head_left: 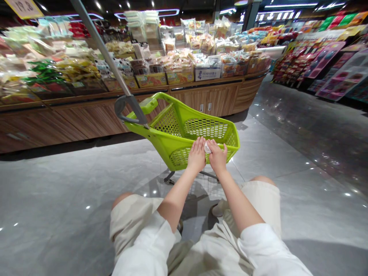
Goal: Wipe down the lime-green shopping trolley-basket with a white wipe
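In the head view, a lime-green shopping cart (161,143) with perforated basket sides stands in front of my knees. My left hand (197,155) lies over the near rim of its basket, with the fingers stretched out flat. Close beside it, my right hand (217,156) rests at the same rim, fingers partly bent. A small crumpled white piece, like a tissue (207,148), shows between the two hands, against the fingers of my right hand. Its lower part and the palms are hidden. The inside of the basket looks bare where it shows.
Behind the cart runs a wood-panelled display counter (207,100) piled with packaged foods. A grey pole (105,50) rises from the cart's handle end toward a price sign (24,8). Shelves of goods (299,57) stand at the right, across glossy grey floor tiles (287,142).
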`<action>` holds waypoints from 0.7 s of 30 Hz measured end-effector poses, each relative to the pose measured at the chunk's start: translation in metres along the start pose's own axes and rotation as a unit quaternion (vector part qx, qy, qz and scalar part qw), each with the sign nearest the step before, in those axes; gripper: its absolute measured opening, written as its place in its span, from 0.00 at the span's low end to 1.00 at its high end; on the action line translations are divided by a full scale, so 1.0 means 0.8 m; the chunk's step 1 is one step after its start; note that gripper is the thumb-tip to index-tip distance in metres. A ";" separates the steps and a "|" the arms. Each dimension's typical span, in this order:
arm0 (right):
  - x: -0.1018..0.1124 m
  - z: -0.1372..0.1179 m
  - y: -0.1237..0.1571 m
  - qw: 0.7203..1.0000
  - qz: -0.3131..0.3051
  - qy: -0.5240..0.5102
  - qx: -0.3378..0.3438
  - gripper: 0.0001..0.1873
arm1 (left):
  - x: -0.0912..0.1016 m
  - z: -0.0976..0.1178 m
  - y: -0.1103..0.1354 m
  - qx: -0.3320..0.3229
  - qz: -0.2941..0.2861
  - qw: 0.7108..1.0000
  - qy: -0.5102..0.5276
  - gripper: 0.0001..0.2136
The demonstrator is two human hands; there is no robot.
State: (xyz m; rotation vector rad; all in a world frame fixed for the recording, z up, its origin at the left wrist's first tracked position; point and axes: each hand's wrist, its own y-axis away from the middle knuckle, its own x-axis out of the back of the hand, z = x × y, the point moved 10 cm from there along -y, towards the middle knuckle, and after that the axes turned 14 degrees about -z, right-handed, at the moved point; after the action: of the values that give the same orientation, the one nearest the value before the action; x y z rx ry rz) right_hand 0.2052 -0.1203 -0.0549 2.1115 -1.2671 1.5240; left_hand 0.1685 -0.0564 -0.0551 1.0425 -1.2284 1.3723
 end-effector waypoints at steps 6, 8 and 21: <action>0.032 0.101 0.041 0.998 0.036 -0.013 -0.047 0.36 | 0.004 -0.003 0.006 -0.011 0.009 1.000 0.005 0.40; 0.044 0.143 0.055 0.991 0.067 -0.031 -0.109 0.35 | 0.004 -0.003 0.005 -0.009 0.007 1.000 0.004 0.40; 0.001 -0.001 0.006 1.000 0.009 0.010 0.014 0.37 | 0.003 -0.002 0.004 -0.004 -0.004 1.000 0.002 0.39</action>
State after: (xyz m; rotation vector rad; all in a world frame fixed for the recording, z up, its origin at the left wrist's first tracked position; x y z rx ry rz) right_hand 0.2014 -0.1229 -0.0551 2.1028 -1.2680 1.5748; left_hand 0.1647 -0.0546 -0.0536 1.0377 -1.2234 1.3617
